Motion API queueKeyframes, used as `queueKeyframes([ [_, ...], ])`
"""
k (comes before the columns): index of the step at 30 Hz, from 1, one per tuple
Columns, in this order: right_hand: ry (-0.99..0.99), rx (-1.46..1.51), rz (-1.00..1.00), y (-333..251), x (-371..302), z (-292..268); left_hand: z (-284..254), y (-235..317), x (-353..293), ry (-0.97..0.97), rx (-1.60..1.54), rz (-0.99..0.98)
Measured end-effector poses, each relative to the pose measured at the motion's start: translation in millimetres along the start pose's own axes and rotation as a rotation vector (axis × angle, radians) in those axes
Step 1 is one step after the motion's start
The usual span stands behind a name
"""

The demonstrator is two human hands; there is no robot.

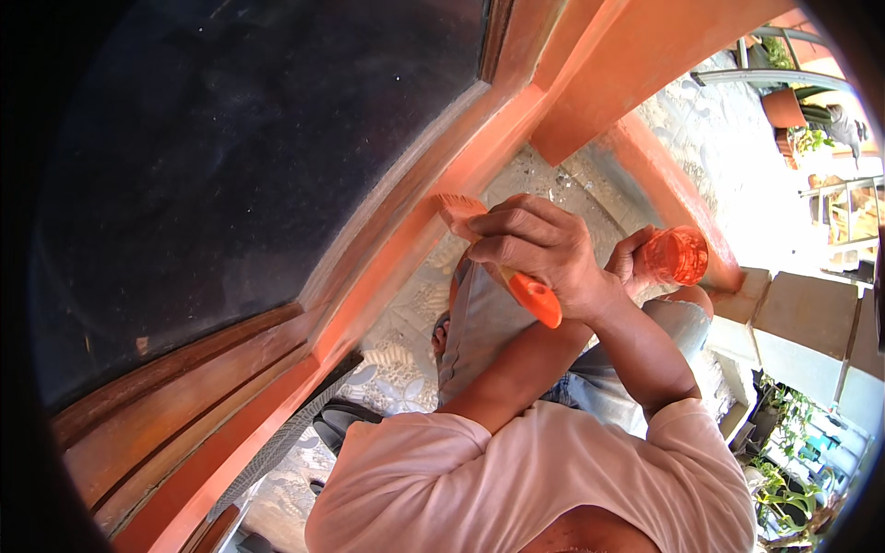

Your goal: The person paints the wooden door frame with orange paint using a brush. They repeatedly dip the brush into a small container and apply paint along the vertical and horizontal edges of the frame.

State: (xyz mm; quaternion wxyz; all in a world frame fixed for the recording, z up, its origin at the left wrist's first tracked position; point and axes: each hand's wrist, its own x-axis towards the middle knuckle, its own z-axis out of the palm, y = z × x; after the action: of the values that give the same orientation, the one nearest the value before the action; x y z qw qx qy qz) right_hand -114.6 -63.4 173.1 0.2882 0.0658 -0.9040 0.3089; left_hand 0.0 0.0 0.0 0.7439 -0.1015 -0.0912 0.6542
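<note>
My forearms cross, the right one passing over the left. My right hand (pixel 544 244) is closed around the handle of a paintbrush (pixel 536 300). The brush's orange-coated bristles point up and left, at the edge of the orange-painted window frame (pixel 406 240); whether they touch it I cannot tell. Further right, my left hand (pixel 627 258) grips a small jar (pixel 680 256) smeared with orange paint. The jar is tilted, and its contents are hard to make out. Part of the left hand is hidden behind my right wrist.
A dark window pane (pixel 240 175) fills the left side. An orange pillar (pixel 618 74) rises ahead, with an orange-edged low ledge (pixel 678 184) beside it. Patterned floor tiles (pixel 396 378) lie below my knees. Potted plants (pixel 784 109) stand at the far right.
</note>
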Motion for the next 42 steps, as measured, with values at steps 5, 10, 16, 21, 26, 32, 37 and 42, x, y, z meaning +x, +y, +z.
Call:
queueKeyframes([
  [5, 0.259, -0.119, 0.179, 34.0, -3.7, -29.0, -1.4, -6.7, -0.2, -0.019, 0.048, -0.016],
  [10, 0.057, -0.4, 0.069, 27.4, -0.9, -1.7, 8.3, -10.8, -4.6, -0.039, 0.073, -0.01],
  [16, 0.048, 0.205, 0.002, -29.8, -9.1, 35.5, 6.0, -11.2, -2.3, -0.04, 0.12, 0.011],
  [21, 0.248, 0.934, 0.767, -6.9, -0.2, 32.2, 5.2, -13.1, 2.6, -0.034, 0.121, 0.003],
  [26, 0.525, 0.593, 0.822, 41.5, 8.8, -4.2, 8.6, -12.0, -1.3, -0.031, 0.083, -0.006],
  [32, 0.404, -0.175, 0.288, 39.8, 7.3, -7.8, 13.3, -13.1, 0.7, -0.023, 0.061, -0.008],
  [37, 0.0, -0.219, -0.032, -20.3, -8.9, 40.2, 16.5, -10.9, -1.7, -0.013, 0.061, 0.008],
  [42, 0.022, 0.337, 0.055, -42.0, -16.6, 44.5, 19.2, -8.6, -4.6, 0.017, 0.063, 0.0],
])
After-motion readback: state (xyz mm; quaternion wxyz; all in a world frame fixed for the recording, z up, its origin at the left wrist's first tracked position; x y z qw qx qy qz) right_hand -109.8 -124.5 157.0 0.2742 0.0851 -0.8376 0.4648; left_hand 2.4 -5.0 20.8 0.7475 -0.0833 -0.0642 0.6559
